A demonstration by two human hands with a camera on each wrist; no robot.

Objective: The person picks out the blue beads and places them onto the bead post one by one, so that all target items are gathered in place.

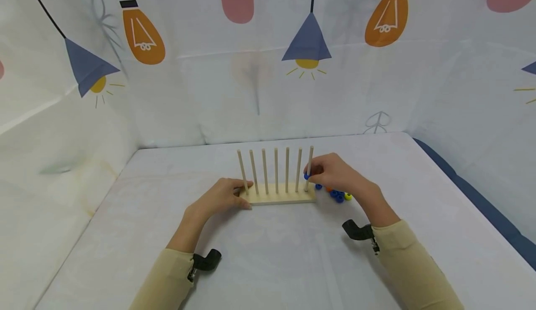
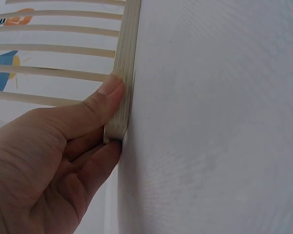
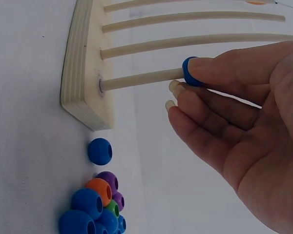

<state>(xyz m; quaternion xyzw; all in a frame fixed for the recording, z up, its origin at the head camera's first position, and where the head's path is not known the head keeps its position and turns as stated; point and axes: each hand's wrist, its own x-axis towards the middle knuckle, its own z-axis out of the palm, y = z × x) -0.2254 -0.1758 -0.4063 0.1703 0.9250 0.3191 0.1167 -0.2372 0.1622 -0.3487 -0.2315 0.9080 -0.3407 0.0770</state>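
Observation:
A wooden peg board [image 1: 278, 198] with a row of several upright rods stands on the table. My left hand [image 1: 219, 195] grips the board's left end, its thumb [image 2: 107, 95] lying on the front edge and fingers tucked around the end. At the rightmost rod [image 3: 141, 79], my right hand [image 1: 337, 174] pinches a blue bead [image 3: 188, 72] between thumb and fingers. That bead is threaded on the rod, part of the way up from the base. All the rods in sight carry no other bead.
Just right of the board one blue bead [image 3: 100, 151] lies apart. Beyond it is a cluster of blue, orange, purple, green and yellow beads, among them an orange bead [image 3: 100, 190] and a yellow bead [image 1: 348, 197]. A white printed cloth [image 1: 259, 91] hangs behind the white table [image 1: 268, 254].

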